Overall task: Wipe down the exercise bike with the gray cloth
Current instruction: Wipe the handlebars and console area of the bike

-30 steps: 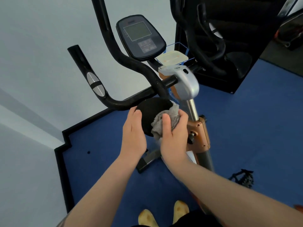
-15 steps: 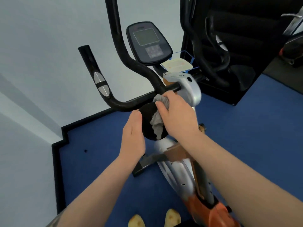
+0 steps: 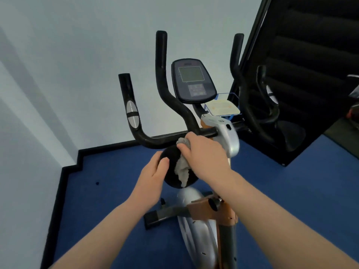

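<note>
Standing on a blue floor beside a pale wall: one exercise bike, silver and orange body, black stand.

Handlebars: black, branching upward in curved posts; a silver grip pad on the left post.

Console: dark oval panel with a greenish screen and a keypad below, mounted between the handlebar posts.

Round black pad: sits just below the handlebar crossbar, facing the camera; partly covered by both hands.

Gray cloth: bunched against the upper right part of the round black pad, one end poking above the fingers near the crossbar, a ragged end hanging down across the pad's face.

Right hand: fingers curled over the gray cloth, gripping it and pressing it onto the pad, knuckles near the crossbar.

Left hand: fingers fairly straight, laid along the left edge of the round black pad, thumb on its face; steadying, holding nothing else.

Silver housing: just right of the right hand, at the top of the bike's post.

Knob: black, on the orange bracket below the right forearm.

Blue wire tray: behind the console, holding a cream-coloured flat item.

Dark equipment: stands at right, against the blue floor.
</note>
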Tool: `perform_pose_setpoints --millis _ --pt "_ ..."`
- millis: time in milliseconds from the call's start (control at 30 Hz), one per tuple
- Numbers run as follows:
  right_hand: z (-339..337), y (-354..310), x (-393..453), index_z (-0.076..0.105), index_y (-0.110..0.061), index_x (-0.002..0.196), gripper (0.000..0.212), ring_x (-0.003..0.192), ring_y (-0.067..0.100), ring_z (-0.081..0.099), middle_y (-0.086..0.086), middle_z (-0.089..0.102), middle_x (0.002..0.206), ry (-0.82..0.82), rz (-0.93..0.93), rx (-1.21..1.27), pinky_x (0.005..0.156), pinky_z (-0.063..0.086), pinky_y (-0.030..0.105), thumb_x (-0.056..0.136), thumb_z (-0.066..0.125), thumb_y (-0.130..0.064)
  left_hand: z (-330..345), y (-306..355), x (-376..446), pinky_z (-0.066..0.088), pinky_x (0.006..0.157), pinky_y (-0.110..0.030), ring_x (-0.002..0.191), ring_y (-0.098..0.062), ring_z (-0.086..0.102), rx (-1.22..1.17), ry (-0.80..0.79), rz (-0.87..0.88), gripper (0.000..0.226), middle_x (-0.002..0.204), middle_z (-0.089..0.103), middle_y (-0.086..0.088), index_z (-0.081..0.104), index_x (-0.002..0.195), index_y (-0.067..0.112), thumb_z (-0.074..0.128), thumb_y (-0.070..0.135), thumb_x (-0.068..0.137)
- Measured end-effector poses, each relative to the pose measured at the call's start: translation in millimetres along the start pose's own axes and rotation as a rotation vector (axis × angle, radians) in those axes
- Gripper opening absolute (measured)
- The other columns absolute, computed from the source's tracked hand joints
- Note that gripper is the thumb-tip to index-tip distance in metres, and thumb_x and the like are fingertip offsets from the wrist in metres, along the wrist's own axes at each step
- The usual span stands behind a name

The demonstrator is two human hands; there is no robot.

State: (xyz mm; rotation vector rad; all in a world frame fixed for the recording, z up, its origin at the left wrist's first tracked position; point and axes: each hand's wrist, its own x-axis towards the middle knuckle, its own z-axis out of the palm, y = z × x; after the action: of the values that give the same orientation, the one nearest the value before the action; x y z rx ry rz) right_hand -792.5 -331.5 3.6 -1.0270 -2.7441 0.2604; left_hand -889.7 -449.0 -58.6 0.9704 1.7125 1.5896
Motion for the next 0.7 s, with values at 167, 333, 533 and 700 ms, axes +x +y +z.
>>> perform_pose_setpoints --millis 167,333,533,700 --pt "-3 26 -14 0.045 -0.021 0.104 0.032 0.079 0.024 0.058 -0.003 0.055 0.079 -0.113 -0.044 0.118 0.06 0.041 0.038 0.1 0.036 -0.052 0 -3 -6 0.049 0.082 -0.015 0.1 -0.005 0.063 -0.008 -0.007 0.02 0.022 0.105 0.069 0.013 0.062 0.113 0.032 0.042 0.028 0.105" --pt "5 -3 14 0.05 -0.016 0.104 0.034 0.088 0.027 0.06 0.005 0.061 0.094 -0.008 -0.085 -0.028 0.065 0.036 0.036 0.102 0.034 -0.046 5 -4 -12 0.048 0.083 -0.018 0.101 -0.013 0.061 -0.014 -0.002 0.034 0.021 0.104 0.067 0.008 0.059 0.114 0.029 0.04 0.024 0.105" --pt "0 28 -9 0.046 -0.022 0.106 0.035 0.081 0.026 0.06 -0.002 0.058 0.084 -0.081 -0.095 0.058 0.063 0.042 0.038 0.1 0.03 -0.052 3 -8 -12 0.044 0.081 -0.008 0.101 0.002 0.061 -0.011 -0.028 0.088 0.027 0.106 0.066 0.019 0.057 0.117 0.032 0.042 0.037 0.095" --pt "9 -2 16 0.053 -0.023 0.115 0.03 0.092 0.026 0.059 0.003 0.06 0.103 0.002 -0.146 -0.121 0.064 0.037 0.035 0.104 0.032 -0.042 3 -10 -11 0.044 0.081 -0.008 0.098 0.002 0.06 -0.023 -0.06 0.085 0.024 0.101 0.065 0.019 0.056 0.116 0.029 0.039 0.035 0.099"
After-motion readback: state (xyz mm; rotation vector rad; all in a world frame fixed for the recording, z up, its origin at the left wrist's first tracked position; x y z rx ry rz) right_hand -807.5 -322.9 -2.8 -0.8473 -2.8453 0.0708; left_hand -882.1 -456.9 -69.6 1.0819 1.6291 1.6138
